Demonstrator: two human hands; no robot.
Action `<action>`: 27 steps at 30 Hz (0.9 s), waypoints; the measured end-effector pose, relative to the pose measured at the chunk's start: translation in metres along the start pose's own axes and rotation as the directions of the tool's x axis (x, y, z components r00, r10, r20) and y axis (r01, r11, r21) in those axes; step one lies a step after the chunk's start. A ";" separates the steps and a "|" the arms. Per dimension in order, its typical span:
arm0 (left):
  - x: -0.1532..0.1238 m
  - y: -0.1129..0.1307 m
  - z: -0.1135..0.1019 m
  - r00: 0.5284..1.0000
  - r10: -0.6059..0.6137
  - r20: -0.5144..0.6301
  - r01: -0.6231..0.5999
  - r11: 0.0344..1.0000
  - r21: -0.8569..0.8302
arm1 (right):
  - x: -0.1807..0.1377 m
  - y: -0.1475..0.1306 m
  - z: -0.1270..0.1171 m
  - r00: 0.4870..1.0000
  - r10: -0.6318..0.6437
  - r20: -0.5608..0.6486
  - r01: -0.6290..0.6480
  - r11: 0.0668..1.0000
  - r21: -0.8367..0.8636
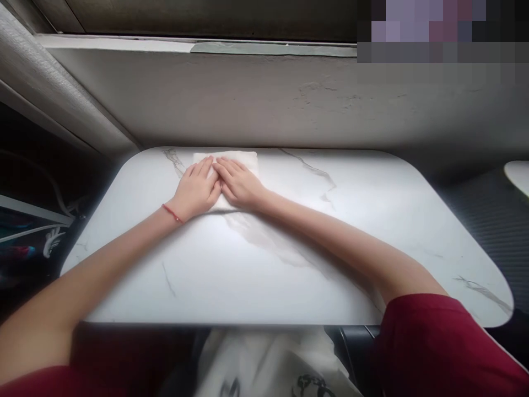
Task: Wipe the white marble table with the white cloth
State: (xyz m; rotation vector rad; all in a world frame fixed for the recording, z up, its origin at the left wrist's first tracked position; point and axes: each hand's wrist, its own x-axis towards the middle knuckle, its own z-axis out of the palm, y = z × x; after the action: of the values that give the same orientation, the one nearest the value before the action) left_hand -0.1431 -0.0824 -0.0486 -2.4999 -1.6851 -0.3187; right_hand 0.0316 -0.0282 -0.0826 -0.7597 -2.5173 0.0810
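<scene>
A folded white cloth (249, 159) lies near the far edge of a white marble-patterned table (136, 295). Pressed flat on its left part is my left hand (197, 188), fingers stretched forward, with a red string bracelet (171, 213) at the wrist. My right hand (240, 184) rests flat on the cloth beside it, its fingers pointing up and left. The two hands touch near the fingertips and thumbs. Neither one is wrapped round anything. Much of the cloth is hidden under the palms.
Behind the table rises a pale wall (256, 105) with a ledge (273, 48) above it. White cables (53, 240) hang at the left beside the table. A dark ribbed surface (491, 220) is at the right. Pale fabric with dark markings (268, 364) shows below the near edge.
</scene>
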 end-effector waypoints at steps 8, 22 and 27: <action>0.036 -0.046 0.012 1.000 -0.030 -0.004 0.029 0.998 -0.061 | 0.052 0.029 0.020 1.000 0.025 -0.004 -0.025 1.000 0.006; 0.044 -0.058 0.016 0.998 -0.062 -0.027 0.059 0.992 -0.108 | 0.066 0.027 0.017 0.993 0.111 0.047 -0.111 0.994 0.000; 0.043 -0.059 0.017 0.998 -0.045 -0.041 0.040 0.994 -0.103 | 0.066 0.022 0.016 0.987 0.146 0.063 -0.144 0.989 -0.042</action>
State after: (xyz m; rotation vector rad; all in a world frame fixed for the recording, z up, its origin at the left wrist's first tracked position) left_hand -0.1802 -0.0180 -0.0563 -2.5106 -1.7500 -0.4721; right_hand -0.0120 0.0272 -0.0709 -0.9699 -2.5285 0.1106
